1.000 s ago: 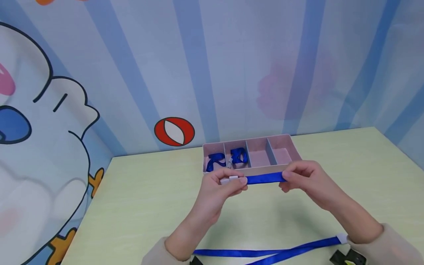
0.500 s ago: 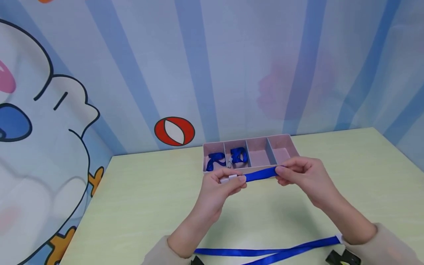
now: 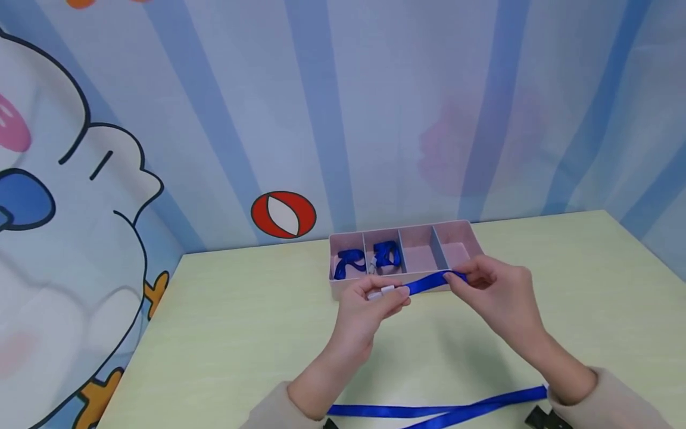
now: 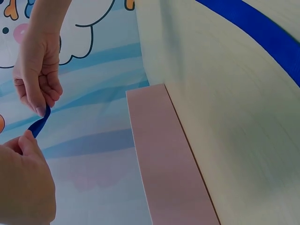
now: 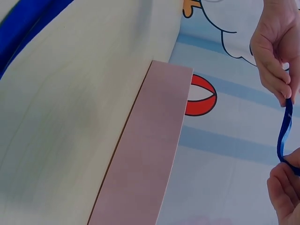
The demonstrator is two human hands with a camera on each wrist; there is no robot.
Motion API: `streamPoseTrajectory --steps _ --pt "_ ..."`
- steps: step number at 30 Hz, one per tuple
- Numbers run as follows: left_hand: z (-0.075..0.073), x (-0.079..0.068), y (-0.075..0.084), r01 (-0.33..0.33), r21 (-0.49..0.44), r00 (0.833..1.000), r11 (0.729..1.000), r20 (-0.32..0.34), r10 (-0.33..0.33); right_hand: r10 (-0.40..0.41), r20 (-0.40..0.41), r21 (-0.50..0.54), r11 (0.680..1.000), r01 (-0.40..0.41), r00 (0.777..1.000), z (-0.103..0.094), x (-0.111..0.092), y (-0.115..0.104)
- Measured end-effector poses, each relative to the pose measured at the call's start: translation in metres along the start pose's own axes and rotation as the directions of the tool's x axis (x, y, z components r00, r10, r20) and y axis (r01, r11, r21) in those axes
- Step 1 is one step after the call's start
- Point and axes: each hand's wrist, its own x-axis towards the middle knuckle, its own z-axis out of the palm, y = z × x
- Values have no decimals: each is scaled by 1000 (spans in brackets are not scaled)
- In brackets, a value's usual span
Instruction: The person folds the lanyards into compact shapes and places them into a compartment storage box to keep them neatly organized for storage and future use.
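Note:
My left hand (image 3: 364, 319) grips the end of a blue ribbon lanyard with a white plastic piece (image 3: 387, 290) between thumb and fingers. From there the blue strap (image 3: 426, 282) runs up to my right hand (image 3: 506, 295), whose thumb and fingertips pinch it where it bends over. Both hands are raised in front of a pink divided box (image 3: 343, 288). In the left wrist view, a short bit of strap (image 4: 39, 124) spans the hands. It looks slightly bowed in the right wrist view, where the strap (image 5: 284, 131) shows edge-on.
The box's two left compartments each hold a folded blue lanyard (image 3: 387, 254); the two right ones show bare bottoms. Another blue lanyard (image 3: 396, 411) lies stretched across the table (image 3: 241, 333) near my forearms. A patterned wall cloth (image 3: 375, 119) rises behind the table.
The right hand has come in closer and a little higher, so the strap between the hands is shorter, slants upward and bends over at the right fingertips. The left hand has shifted slightly right.

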Motion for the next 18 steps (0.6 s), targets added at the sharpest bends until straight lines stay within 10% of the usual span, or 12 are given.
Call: streamPoseTrajectory --steps 18 --pt "7 4 -10 -35 22 999 999 -36 36 -103 -13 2 995 103 995 7 -2 -8"
